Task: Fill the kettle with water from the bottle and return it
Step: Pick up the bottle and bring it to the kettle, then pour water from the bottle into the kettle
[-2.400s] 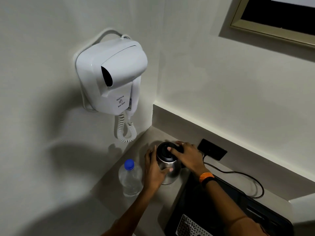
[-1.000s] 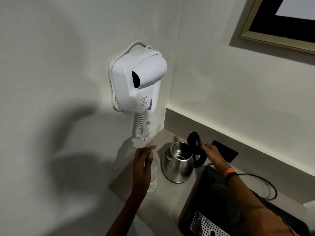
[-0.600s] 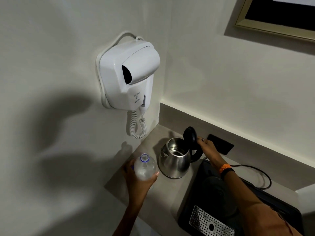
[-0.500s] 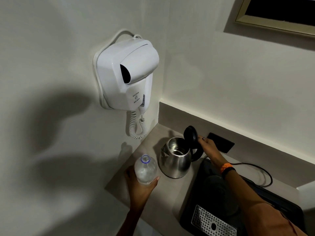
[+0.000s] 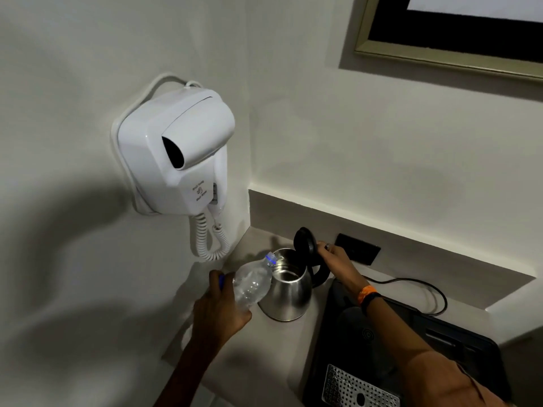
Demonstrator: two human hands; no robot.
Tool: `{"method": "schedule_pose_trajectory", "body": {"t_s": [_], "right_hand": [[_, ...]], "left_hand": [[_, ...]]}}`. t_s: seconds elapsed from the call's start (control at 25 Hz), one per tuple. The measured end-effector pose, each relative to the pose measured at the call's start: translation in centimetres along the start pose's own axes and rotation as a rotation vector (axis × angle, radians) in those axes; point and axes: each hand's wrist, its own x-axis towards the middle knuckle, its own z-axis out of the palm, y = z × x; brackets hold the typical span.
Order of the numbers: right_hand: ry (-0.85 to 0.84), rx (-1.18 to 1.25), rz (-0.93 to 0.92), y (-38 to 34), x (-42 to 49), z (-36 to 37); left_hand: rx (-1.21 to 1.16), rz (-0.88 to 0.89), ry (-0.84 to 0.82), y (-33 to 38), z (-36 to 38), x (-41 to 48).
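A steel kettle (image 5: 289,295) stands on the beige counter (image 5: 264,345) with its black lid (image 5: 304,241) flipped up. My right hand (image 5: 338,261) rests at the lid and the black handle, holding the lid open. My left hand (image 5: 219,314) grips a clear plastic water bottle (image 5: 252,284) by its lower part. The bottle is uncapped and tilted, with its mouth over the kettle's open rim. A blue cap (image 5: 221,282) shows between my left fingers.
A white wall-mounted hair dryer (image 5: 179,154) with a coiled cord (image 5: 210,242) hangs above the counter's left corner. A black tray (image 5: 458,348) with a metal grille lies at the right. A black wall socket (image 5: 358,249) and a cable (image 5: 423,292) sit behind it.
My right hand flipped the kettle lid up. My left hand picked the bottle up, its cap came off, and the bottle tipped toward the kettle's opening.
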Motion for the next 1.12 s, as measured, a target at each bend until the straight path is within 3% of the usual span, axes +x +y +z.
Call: {"method": "schedule_pose_trajectory", "body": {"t_s": [0.16,0.44,0.68,1.12], "right_hand": [[0.011,-0.002,-0.007,0.0,0.0,0.1],[0.007,-0.031,-0.033,-0.1,0.0,0.1],[-0.011,-0.011,-0.047,-0.4,-0.5,-0.1],[-0.034,-0.009,-0.037,-0.9,-1.0,0.0]], "left_hand": [[0.316,0.017,-0.203,1.2,-4.0,2.4],[0.643,0.174,-0.285,3.2,-8.3,4.3],[0.739,0.234,-0.334,5.3,-9.4,4.8],[0.686,0.215,-0.323,4.8,-9.1,3.8]]}}
